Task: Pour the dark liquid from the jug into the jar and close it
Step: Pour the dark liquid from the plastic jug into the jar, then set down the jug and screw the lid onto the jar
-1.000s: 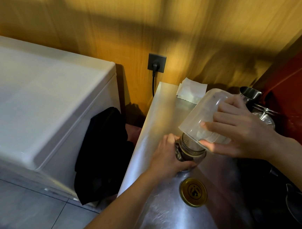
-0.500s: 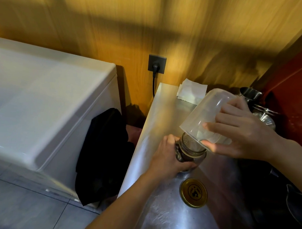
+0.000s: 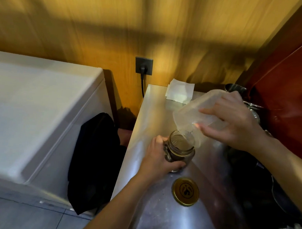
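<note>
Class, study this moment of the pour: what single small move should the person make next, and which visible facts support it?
Probably tip the jug back upright with the right hand and set it aside. It is steeply tilted over the jar, looks nearly empty, and the jar already holds dark liquid. The left hand steadies the jar; the gold lid waits on the counter.

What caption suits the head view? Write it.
Right hand tips the jug over the jar; lid waits.

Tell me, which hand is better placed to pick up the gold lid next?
Probably the right hand, once it sets down the jug. The left hand grips the jar and should steady it; the lid lies just before the jar.
</note>
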Tool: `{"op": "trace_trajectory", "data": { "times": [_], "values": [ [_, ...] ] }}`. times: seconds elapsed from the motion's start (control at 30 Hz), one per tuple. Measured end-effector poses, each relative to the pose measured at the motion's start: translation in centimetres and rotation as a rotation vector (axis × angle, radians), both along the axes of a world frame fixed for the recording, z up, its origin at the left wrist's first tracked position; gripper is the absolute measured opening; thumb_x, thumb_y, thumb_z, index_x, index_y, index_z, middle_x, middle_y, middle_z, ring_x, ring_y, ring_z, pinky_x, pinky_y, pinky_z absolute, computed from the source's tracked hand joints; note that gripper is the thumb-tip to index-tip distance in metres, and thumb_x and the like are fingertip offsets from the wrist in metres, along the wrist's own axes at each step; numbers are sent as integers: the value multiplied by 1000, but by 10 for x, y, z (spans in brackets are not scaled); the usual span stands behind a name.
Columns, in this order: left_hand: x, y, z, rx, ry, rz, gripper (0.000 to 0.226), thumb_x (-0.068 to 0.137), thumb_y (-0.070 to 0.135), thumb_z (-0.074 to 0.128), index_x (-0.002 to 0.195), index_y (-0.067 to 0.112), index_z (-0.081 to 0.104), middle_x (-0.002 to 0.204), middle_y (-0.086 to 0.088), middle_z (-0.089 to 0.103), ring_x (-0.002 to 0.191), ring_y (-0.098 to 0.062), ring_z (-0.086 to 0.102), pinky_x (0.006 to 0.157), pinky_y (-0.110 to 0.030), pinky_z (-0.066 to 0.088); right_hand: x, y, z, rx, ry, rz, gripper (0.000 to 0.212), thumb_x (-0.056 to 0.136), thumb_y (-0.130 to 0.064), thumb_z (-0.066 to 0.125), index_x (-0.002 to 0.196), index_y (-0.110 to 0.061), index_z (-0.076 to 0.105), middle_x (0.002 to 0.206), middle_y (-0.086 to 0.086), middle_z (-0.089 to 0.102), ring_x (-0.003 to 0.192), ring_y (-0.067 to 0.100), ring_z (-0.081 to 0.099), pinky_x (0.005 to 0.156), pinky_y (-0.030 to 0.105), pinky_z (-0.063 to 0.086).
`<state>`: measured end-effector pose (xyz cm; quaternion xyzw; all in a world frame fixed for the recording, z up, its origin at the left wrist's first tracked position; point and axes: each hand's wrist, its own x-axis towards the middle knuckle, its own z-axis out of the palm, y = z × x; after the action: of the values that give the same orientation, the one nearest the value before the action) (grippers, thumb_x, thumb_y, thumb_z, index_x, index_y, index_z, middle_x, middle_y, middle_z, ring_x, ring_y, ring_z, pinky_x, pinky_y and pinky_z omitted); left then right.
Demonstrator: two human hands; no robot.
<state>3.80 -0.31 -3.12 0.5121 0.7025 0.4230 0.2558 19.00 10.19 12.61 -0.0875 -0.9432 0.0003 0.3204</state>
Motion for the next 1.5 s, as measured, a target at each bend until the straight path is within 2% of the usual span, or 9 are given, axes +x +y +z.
{"op": "trace_trajectory", "data": {
  "times": [0.2,0.33,0.4,0.6,1.13,1.23,1.33,1.43,1.5],
  "values": [
    [-2,-1,-1,5,-22,-28,68,57,41,82,107,38,36,110,11,43,108,-9,45,89,-29,42,8,-2,-19,-459,354,-325,23,77,-25,70,86,-4,68,79,14,66,71,25,58,63,41,48],
    [-7,-3,3,-10,-87,-63,69,58,32,84,106,41,36,113,11,46,105,2,46,88,-18,40,13,-3,-38,-861,686,-419,22,81,-23,67,74,-2,64,72,28,59,65,21,53,59,34,43],
    [-9,-3,6,-23,-100,-80,69,59,30,85,107,41,36,115,9,48,103,7,45,84,-11,37,17,-3,-51,-1019,837,-487,25,81,-27,67,71,-4,63,65,16,59,62,17,54,56,32,45],
    [-8,-4,11,-34,-137,-91,70,60,25,85,112,30,38,122,2,48,110,-9,49,95,-27,41,27,-5,-100,-1181,1065,-711,26,86,-28,60,67,-12,53,63,4,52,59,13,48,55,30,40],
    [-10,-3,8,-67,-162,-93,72,59,28,85,115,30,40,124,1,49,114,-12,50,99,-39,46,54,-29,-163,-1209,846,-832,20,92,-36,46,75,-29,53,80,-8,60,74,2,55,59,22,38],
    [-9,-4,7,-55,-158,-81,71,59,26,86,114,31,40,122,4,49,112,-10,51,97,-35,47,56,-34,-166,-1239,807,-796,12,92,-35,45,90,-27,54,90,-11,59,85,3,56,62,18,39],
    [-8,-4,7,-41,-169,-76,71,59,24,86,112,33,40,123,2,49,114,-13,51,97,-36,46,59,-39,-169,-1236,683,-836,35,92,-37,45,118,-13,48,110,2,56,99,15,53,74,26,46],
    [-7,-4,6,-29,-173,-73,70,59,24,86,108,39,38,123,2,48,114,-14,50,97,-35,45,63,-47,-170,-1246,597,-909,43,91,-35,48,122,-5,44,120,15,53,108,26,52,91,46,46],
    [-7,-4,5,-27,-180,-73,71,59,23,86,111,34,39,124,0,47,114,-15,50,98,-37,45,66,-55,-172,-1243,590,-934,38,90,-33,51,115,-6,47,114,16,54,102,27,53,89,44,47]
  ]
}}
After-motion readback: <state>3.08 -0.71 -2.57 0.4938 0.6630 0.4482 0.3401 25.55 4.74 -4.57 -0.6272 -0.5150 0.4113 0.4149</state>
